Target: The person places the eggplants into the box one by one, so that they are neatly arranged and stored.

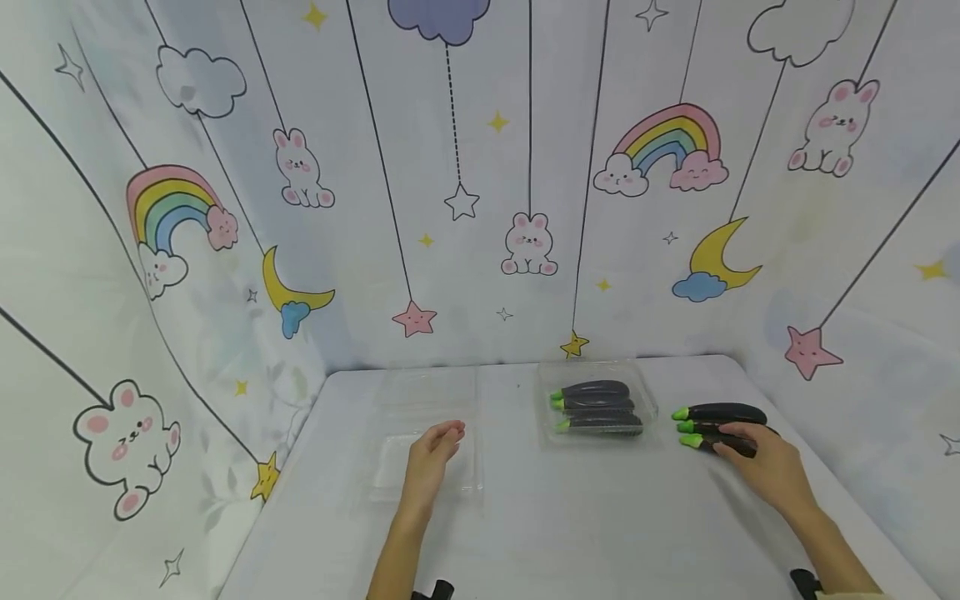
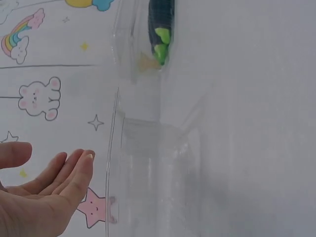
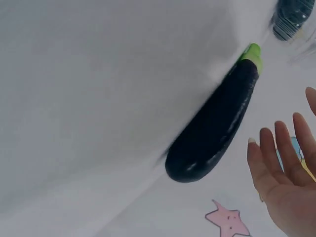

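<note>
Dark purple eggplants with green stems lie at the right of the table in the head view, the front eggplant (image 1: 731, 443) nearest my body and a back eggplant (image 1: 726, 412) behind it. Over these my right hand (image 1: 772, 467) reaches, thumb and fingers spread about the front one. In the right wrist view the right hand (image 3: 291, 177) has loosely extended fingers, beside an eggplant (image 3: 215, 123). My left hand (image 1: 431, 467) hovers over a clear plastic box (image 1: 390, 462), holding nothing. Relaxed fingers show on the left hand (image 2: 49, 192) in the left wrist view.
A second clear plastic box (image 1: 547, 435) stands at the back centre-right with several eggplants (image 1: 600, 425) in it. A printed cloth wall (image 1: 465, 275) rises behind the white table (image 1: 555, 517), and more of it flanks both sides.
</note>
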A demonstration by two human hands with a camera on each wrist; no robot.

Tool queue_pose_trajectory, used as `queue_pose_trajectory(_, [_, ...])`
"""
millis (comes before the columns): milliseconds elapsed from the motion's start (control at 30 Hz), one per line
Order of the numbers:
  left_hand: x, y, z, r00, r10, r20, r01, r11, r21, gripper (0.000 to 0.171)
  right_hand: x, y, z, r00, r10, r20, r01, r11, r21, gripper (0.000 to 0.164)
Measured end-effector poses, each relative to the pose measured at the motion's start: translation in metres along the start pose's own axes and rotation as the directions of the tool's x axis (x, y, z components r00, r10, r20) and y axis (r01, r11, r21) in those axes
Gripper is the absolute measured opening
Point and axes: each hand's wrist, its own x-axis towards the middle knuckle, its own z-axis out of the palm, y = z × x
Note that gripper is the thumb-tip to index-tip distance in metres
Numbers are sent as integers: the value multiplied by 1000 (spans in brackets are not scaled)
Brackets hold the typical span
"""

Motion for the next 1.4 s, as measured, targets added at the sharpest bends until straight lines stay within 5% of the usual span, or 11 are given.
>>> queue_pose_trajectory(367, [-8,-4,-47,987,-28,-157,43,995,94,38,0,17,-2,997,-43,61,49,995,-90,43])
queue_pose_trajectory(833, [-14,-18,-109,963,-52,-266,119,962,245,45,3,31,-1,992,-88,89,102,981,-163,44])
queue_pose_trajectory(1033, [-15,-27,-119,963,-54,-266,138,941,310,49,1,37,0,993,-75,87,92,973,-211,41])
queue_pose_trajectory(1400, [-11,-40,-124,959,-87,-269,157,955,250,46,4,49,0,994,-64,85,83,967,-240,40])
